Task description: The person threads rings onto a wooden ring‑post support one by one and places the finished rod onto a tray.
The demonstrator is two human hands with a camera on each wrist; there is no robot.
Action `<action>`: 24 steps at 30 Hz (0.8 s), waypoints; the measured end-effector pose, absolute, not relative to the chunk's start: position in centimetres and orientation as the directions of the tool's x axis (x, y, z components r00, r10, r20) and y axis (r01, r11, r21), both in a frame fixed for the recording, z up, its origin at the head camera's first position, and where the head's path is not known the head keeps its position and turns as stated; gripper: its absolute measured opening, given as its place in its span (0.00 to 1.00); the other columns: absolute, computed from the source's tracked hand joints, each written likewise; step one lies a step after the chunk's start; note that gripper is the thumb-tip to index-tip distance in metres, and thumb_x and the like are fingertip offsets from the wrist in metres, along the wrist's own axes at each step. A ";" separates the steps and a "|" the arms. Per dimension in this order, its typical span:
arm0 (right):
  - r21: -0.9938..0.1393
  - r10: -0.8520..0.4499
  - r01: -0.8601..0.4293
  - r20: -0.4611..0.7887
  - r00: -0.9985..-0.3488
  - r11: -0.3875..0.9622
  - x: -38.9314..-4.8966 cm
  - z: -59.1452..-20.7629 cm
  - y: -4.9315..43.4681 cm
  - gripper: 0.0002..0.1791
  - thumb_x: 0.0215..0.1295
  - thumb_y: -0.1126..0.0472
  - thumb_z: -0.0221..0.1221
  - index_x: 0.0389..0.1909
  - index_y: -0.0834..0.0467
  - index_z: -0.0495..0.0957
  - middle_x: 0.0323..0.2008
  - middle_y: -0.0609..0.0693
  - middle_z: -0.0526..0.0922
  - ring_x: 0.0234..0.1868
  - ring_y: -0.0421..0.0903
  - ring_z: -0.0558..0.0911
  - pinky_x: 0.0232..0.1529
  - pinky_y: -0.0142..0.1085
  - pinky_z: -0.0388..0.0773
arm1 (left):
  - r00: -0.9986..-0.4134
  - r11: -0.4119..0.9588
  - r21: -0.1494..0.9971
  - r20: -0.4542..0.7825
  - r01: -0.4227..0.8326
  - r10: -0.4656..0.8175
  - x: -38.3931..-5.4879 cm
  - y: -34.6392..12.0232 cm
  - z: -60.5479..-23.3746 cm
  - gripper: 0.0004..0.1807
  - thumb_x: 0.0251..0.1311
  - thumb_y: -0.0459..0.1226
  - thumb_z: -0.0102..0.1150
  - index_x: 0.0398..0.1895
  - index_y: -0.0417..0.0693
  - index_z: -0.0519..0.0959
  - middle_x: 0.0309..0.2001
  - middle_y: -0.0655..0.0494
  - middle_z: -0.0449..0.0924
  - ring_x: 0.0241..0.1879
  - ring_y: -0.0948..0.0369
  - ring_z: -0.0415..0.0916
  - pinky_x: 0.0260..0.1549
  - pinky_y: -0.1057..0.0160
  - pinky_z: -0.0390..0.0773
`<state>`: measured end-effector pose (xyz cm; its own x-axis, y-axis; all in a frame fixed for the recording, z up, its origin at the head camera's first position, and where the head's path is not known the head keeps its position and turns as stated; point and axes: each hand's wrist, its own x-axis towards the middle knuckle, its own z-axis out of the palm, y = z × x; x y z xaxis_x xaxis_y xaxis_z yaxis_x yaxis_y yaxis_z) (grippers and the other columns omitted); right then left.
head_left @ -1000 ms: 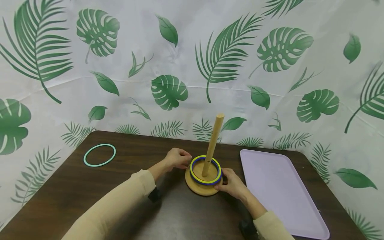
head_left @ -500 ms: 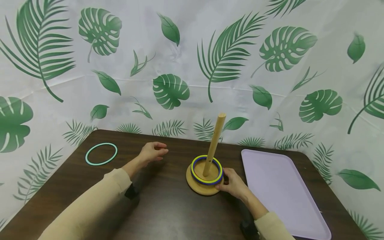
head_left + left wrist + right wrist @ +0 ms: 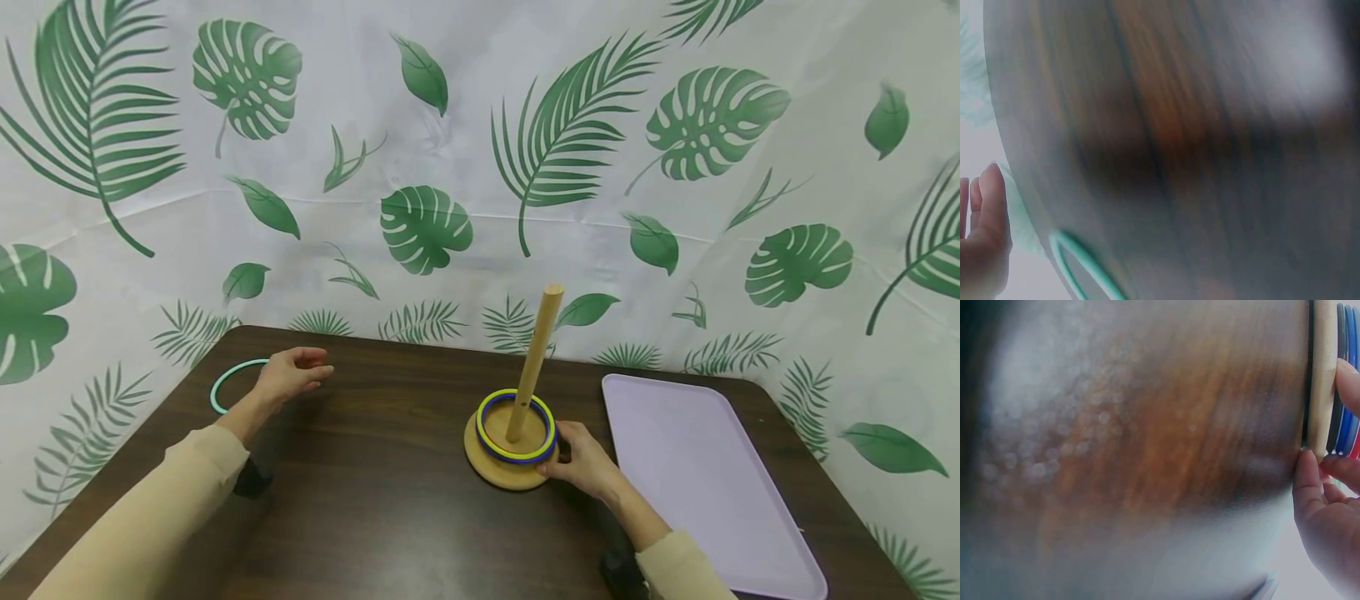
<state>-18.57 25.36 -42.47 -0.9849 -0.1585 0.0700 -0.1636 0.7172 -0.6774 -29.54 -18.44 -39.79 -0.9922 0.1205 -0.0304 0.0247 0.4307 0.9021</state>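
Observation:
A wooden peg stand (image 3: pixel 536 358) with a round base (image 3: pixel 487 475) stands right of the middle of the table. Around its peg lie stacked rings, with a yellow ring (image 3: pixel 481 433) on top of a blue ring (image 3: pixel 525 460) in the head view. Edges of blue rings (image 3: pixel 1346 425) and a bit of red (image 3: pixel 1356 447) show in the right wrist view. My right hand (image 3: pixel 585 462) holds the base's right edge with curled thumb and fingers. My left hand (image 3: pixel 288 377), fingers loosely bent and holding nothing, hovers over a teal ring (image 3: pixel 217 387), partly hiding it.
A lilac tray (image 3: pixel 690 467) lies along the right side of the dark wooden table (image 3: pixel 390 500). Behind the table's back edge hangs a white cloth (image 3: pixel 465 100) printed with green leaves.
My left hand has moved left, from beside the stacked rings across the table to the teal ring. The right hand stays at the base, and the stand has not moved.

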 end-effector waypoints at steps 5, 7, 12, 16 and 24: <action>-0.670 -0.161 -0.172 0.078 -0.984 0.722 -18.6 -42.6 25.3 0.36 0.44 0.63 0.73 0.56 0.69 0.72 0.55 0.66 0.70 0.59 0.63 0.69 0.60 0.56 0.67 | -0.998 0.499 0.866 -0.011 0.021 0.060 -29.3 -22.0 -39.9 0.30 0.63 0.39 0.57 0.62 0.28 0.64 0.57 0.29 0.68 0.34 0.77 0.72 0.37 0.73 0.81; -0.668 -0.162 -0.174 0.081 -0.983 0.723 -18.6 -42.6 25.4 0.36 0.44 0.63 0.73 0.56 0.70 0.72 0.55 0.66 0.70 0.59 0.63 0.69 0.60 0.56 0.67 | -1.000 0.531 0.847 0.008 0.023 0.030 -29.2 -23.1 -40.0 0.29 0.62 0.38 0.58 0.61 0.27 0.65 0.55 0.29 0.70 0.31 0.79 0.71 0.35 0.73 0.81; -0.664 -0.173 -0.182 0.080 -0.982 0.726 -18.6 -42.5 25.5 0.36 0.45 0.63 0.72 0.57 0.70 0.71 0.55 0.67 0.70 0.59 0.63 0.68 0.60 0.57 0.67 | -0.998 0.611 0.791 0.053 0.029 -0.022 -28.8 -25.5 -40.2 0.29 0.61 0.39 0.60 0.59 0.28 0.67 0.54 0.28 0.71 0.35 0.66 0.77 0.36 0.69 0.80; -0.659 -0.178 -0.184 0.078 -0.981 0.729 -18.4 -42.4 25.5 0.36 0.45 0.62 0.72 0.57 0.70 0.71 0.55 0.67 0.70 0.59 0.64 0.68 0.60 0.57 0.67 | -0.997 0.639 0.769 0.068 0.028 -0.038 -28.6 -26.7 -40.5 0.30 0.61 0.39 0.59 0.60 0.27 0.65 0.56 0.26 0.68 0.51 0.43 0.72 0.36 0.72 0.74; -0.661 -0.161 -0.168 0.072 -0.984 0.731 -18.4 -42.5 25.3 0.37 0.44 0.62 0.73 0.56 0.71 0.71 0.56 0.69 0.69 0.59 0.65 0.69 0.60 0.57 0.66 | -0.994 0.667 0.744 0.087 0.022 -0.065 -28.1 -28.6 -41.2 0.31 0.58 0.36 0.61 0.60 0.26 0.64 0.55 0.24 0.68 0.53 0.37 0.67 0.31 0.76 0.68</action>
<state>-18.43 25.34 -42.48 -0.9842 -0.1614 0.0723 -0.1685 0.7310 -0.6612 -28.10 -28.61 -41.19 -0.9941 -0.0646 0.0872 0.0219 0.6673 0.7444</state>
